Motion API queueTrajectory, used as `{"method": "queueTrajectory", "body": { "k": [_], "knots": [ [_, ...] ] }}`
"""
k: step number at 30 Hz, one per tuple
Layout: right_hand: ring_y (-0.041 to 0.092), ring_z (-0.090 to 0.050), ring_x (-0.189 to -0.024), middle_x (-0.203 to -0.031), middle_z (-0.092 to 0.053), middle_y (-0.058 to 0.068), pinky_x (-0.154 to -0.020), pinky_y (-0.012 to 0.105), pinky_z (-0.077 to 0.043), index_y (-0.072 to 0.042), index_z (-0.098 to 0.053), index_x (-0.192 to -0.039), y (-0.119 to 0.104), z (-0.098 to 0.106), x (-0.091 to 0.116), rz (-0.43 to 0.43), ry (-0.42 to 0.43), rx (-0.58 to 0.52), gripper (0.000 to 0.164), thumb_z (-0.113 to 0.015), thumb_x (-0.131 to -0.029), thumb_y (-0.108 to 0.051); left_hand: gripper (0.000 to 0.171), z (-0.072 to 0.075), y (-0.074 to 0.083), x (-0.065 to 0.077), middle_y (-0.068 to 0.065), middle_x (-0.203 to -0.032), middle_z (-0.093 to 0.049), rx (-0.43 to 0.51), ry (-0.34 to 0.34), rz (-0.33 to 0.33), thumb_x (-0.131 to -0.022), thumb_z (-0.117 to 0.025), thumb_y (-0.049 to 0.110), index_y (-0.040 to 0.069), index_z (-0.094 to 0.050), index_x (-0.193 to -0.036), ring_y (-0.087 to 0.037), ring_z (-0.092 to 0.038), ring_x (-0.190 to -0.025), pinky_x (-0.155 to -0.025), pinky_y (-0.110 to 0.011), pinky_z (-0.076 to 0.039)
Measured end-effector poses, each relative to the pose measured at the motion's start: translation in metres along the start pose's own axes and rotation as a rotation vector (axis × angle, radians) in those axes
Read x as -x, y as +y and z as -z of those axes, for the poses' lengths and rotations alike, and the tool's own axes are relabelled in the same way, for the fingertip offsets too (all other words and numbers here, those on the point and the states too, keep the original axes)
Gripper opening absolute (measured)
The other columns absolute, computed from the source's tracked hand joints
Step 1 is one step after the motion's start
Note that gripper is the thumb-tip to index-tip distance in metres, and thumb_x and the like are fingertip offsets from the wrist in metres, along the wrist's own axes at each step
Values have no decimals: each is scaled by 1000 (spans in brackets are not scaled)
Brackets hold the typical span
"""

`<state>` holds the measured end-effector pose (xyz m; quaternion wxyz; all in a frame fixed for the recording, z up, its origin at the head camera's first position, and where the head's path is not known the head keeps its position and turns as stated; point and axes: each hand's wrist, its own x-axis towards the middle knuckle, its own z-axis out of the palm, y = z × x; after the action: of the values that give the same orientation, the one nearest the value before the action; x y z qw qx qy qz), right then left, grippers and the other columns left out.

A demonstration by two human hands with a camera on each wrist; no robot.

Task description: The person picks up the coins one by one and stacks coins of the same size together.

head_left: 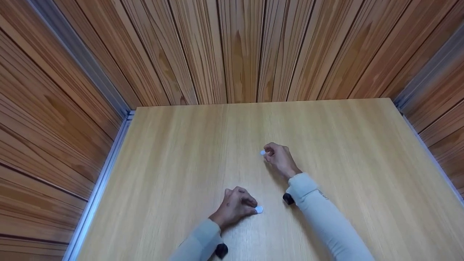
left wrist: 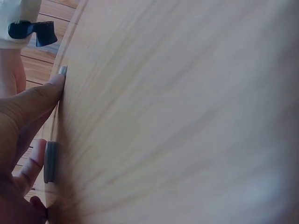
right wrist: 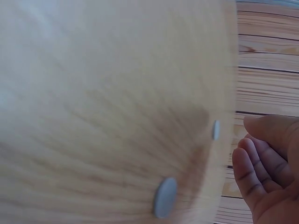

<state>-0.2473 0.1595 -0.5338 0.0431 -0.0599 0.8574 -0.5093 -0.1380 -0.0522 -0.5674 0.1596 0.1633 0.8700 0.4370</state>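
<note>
In the head view, my left hand [head_left: 235, 204] pinches the edge of a small white disc [head_left: 259, 209] low over the wooden table. The left wrist view shows my thumb [left wrist: 39, 98] at that disc [left wrist: 62, 71], and a second disc [left wrist: 50, 162] beside a fingertip, hidden from the head view. Farther forward, my right hand [head_left: 280, 158] hovers with loosely bent fingers. Beyond its thumb lies a white disc [head_left: 262, 152]. The right wrist view shows a gap between the fingers [right wrist: 245, 172] and this small disc [right wrist: 216, 129]; a larger-looking disc [right wrist: 166, 197] lies nearer that camera.
The light wooden table [head_left: 174, 152] is bounded by a plank wall [head_left: 239, 54] behind and plank walls at both sides. A metal rail [head_left: 105, 174] runs along its left edge. Black devices [head_left: 288, 198] sit at both wrists.
</note>
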Motion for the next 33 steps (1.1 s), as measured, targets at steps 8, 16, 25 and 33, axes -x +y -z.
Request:
{"method": "queueTrajectory", "body": {
  "k": [8, 16, 25, 33],
  "knots": [
    [27, -64, -93, -103, -68, 17, -82, 40, -51, 6, -66, -116, 9, -4, -11, 40, 11, 184, 26, -66, -90, 6, 16, -2, 1, 1, 24, -83, -67, -32, 22, -44, -78, -86, 22, 24, -80, -92, -4, -47, -96, -82, -39, -23],
    [28, -64, -97, -107, -68, 17, -85, 42, -51, 5, -66, -117, 11, -9, -16, 27, 19, 195, 26, -69, -91, 2, 17, -1, 0, -1, 25, -78, -68, -46, 17, -42, -77, -87, 20, 24, -80, -92, -3, -47, -93, -81, -39, -22],
    [28, -66, -95, -104, -70, 17, -84, 41, -53, 5, -68, -111, 10, -13, -19, 15, 15, 201, 19, -68, -92, 1, 18, 0, 1, -2, 25, -79, -67, -39, 9, -24, -77, -86, 20, 25, -80, -93, -3, -48, -93, -81, -40, -22],
    [26, -64, -95, -104, -68, 15, -84, 40, -52, 5, -66, -113, 10, -11, -18, -31, -26, 156, 21, -66, -92, 5, 17, 0, -1, -2, 25, -82, -66, -37, 6, -36, -78, -86, 20, 26, -80, -93, -2, -49, -92, -80, -39, -23]
  ]
}}
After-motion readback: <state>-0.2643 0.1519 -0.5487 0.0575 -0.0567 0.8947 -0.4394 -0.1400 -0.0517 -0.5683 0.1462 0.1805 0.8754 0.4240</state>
